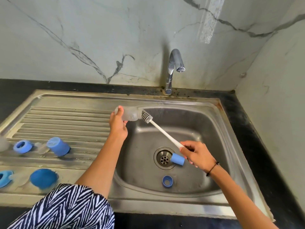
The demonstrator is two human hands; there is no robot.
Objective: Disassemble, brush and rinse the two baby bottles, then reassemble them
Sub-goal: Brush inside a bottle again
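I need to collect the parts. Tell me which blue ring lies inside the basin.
The blue ring near the basin's front wall, below the drain. The other rings sit on the drainboard.

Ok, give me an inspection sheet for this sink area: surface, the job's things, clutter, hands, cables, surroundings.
Surface: steel sink with ribbed drainboard, set in a dark counter.
Job's things: clear bottle held sideways over the basin edge; brush with its bristles at the bottle's mouth; blue cap beside the drain; blue ring on the basin floor; more blue and clear parts on the drainboard.
Clutter: nothing seen.
Hands: left hand grips the bottle; right hand holds the brush handle.
Cables: nothing seen.
Surroundings: tap, no water seen running; marble-patterned wall.
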